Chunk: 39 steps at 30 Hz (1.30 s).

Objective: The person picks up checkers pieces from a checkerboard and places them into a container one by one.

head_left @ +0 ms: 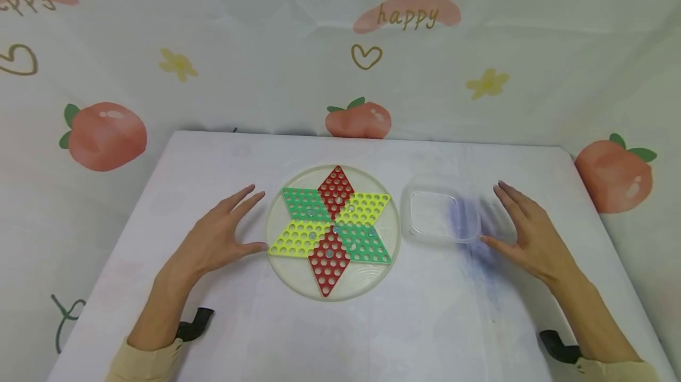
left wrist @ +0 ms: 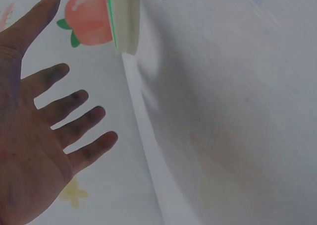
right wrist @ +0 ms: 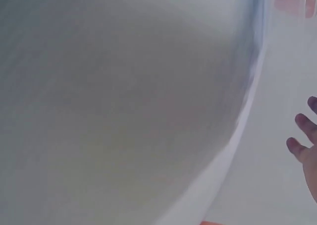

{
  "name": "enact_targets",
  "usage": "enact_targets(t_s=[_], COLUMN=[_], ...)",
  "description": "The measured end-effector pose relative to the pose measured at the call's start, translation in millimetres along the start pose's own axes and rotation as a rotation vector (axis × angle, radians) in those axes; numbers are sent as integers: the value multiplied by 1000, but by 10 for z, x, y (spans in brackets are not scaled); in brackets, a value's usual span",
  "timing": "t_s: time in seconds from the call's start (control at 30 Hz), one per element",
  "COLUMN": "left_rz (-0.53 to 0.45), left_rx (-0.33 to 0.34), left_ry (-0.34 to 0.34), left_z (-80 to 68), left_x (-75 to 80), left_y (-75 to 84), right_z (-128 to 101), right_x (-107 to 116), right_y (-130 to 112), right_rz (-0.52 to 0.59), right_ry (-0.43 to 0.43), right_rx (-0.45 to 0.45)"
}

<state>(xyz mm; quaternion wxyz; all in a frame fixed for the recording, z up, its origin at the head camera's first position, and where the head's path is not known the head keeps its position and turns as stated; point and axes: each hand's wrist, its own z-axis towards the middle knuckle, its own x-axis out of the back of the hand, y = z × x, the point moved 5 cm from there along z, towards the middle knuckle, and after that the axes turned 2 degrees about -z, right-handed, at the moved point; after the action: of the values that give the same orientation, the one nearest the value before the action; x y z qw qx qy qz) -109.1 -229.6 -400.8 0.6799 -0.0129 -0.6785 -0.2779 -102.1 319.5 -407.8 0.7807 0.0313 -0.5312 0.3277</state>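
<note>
Seen from the head camera, a round clear plastic game board with a six-pointed star of red, green and yellow perforated diamonds lies at the middle of a white table. A few small clear marbles sit in its holes. The left hand hovers just left of the board, fingers straight and spread, thumb near the rim, holding nothing. The right hand is just right of a clear square plastic container, fingers straight and together, gripping nothing.

The left wrist view adds the open palm with splayed fingers and a sliver of the board's edge. The right wrist view shows mostly blurred tabletop and only fingertips at the edge.
</note>
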Motion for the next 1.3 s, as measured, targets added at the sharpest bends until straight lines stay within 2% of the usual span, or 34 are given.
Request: enact_targets(t_s=[0.17,0.43,0.8,0.93,1.17,1.3], left_rz=[-65,-147,-277,-322,-345,-358], left_rx=[26,53,45,49,59,57], left_ry=[-35,-84,-115,-126,-148,-146], left_z=[38,99,176,191,233,253], left_x=[-13,-68,-129,-146,-167,-173], left_y=[59,60,26,15,-14,-36], right_z=[80,169,280,321,365,400], right_x=[0,-44,-93,-110,-145,-183], right_y=[-115,-262,-443,-516,-655,-719], right_rz=[34,70,116,141,191,204], right_ry=[58,77,131,131,76,88], right_rx=[52,46,95,111,114,139])
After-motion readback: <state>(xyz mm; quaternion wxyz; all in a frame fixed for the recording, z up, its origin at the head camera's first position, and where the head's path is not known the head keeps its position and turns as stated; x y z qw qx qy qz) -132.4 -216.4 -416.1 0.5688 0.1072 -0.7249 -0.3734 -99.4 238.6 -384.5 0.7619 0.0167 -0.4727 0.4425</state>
